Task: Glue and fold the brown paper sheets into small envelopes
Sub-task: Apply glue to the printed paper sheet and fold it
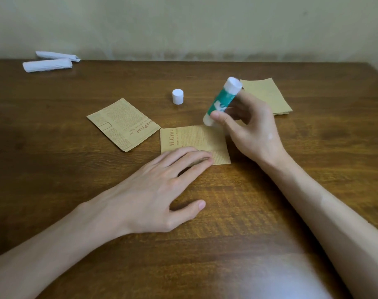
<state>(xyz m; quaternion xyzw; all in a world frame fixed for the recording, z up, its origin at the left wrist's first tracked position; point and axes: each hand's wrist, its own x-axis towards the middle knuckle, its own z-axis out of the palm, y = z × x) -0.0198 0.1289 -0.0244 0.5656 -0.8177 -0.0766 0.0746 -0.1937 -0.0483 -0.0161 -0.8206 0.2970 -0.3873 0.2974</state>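
Head cam: left hand [160, 190] lies flat, fingers pinning the paper [194, 141] to the table [54, 169], while right hand [248, 126] grips the glue stick [221, 102], tip on the paper's far corner.

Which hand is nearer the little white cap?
Right. The right hand, holding the green glue stick, is right of the round white plastic cap; the left hand presses the brown printed paper sheet, farther off.

Seemingly a home room: wooden table [54, 169] against a stained wall [183, 22].
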